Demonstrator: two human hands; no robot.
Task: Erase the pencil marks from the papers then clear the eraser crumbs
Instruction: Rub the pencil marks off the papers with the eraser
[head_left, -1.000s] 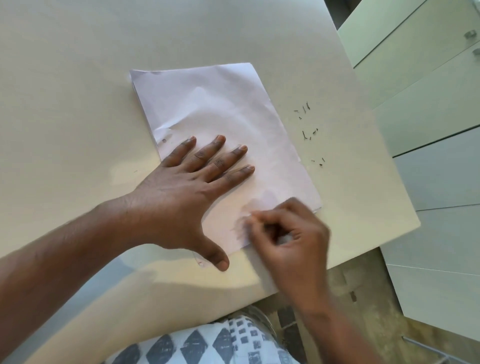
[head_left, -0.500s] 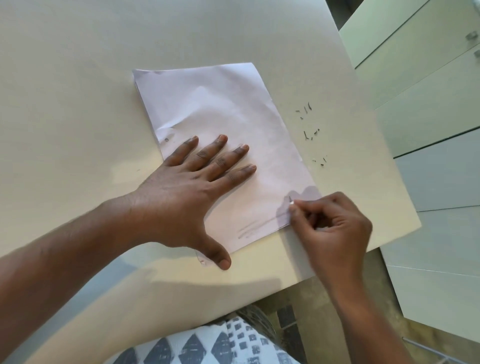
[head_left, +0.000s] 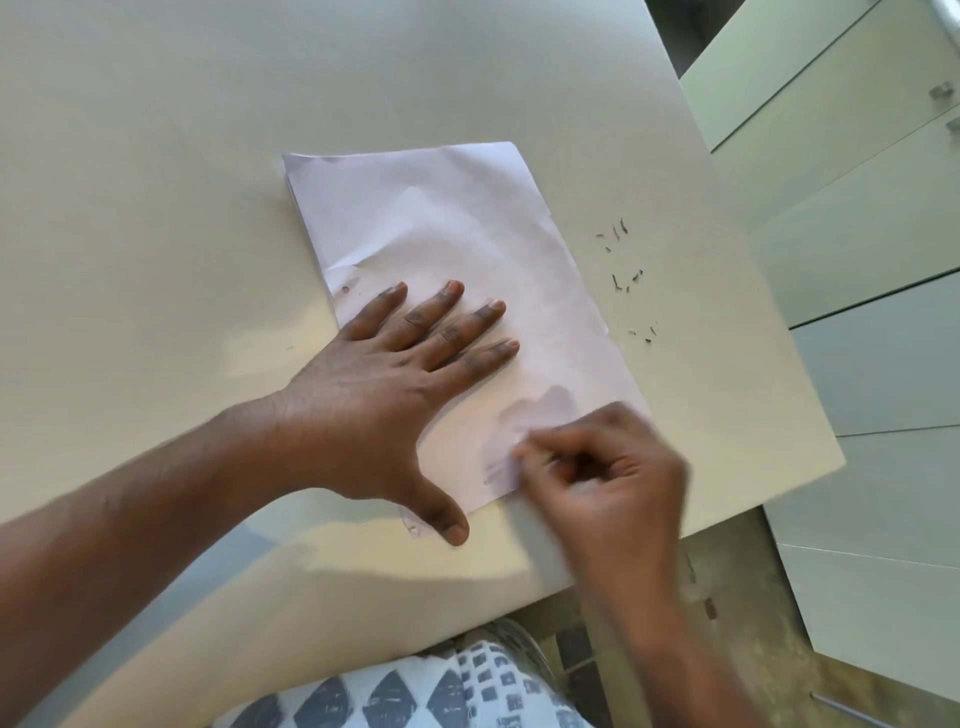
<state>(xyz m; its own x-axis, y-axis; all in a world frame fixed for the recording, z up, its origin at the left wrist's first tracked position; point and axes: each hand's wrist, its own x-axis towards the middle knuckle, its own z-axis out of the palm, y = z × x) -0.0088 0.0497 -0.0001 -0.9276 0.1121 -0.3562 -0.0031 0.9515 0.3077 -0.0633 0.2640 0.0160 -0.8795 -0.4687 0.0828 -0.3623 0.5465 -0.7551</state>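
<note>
Cream table (head_left: 156, 208); pale cabinets (head_left: 857, 182) right (metal handles); mottled floor (head_left: 753, 649) below

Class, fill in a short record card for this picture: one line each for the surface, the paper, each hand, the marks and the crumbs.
surface: pale cream table
paper: white sheets of paper, stacked, lying flat near the table's right edge
left hand: left hand spread flat on the paper, pinning it
right hand: right hand blurred, fingers pinched at the paper's near corner; eraser not discernible
marks: grey pencil smudge beside the right hand
crumbs: dark eraser crumbs scattered on the table, right of the paper
</note>
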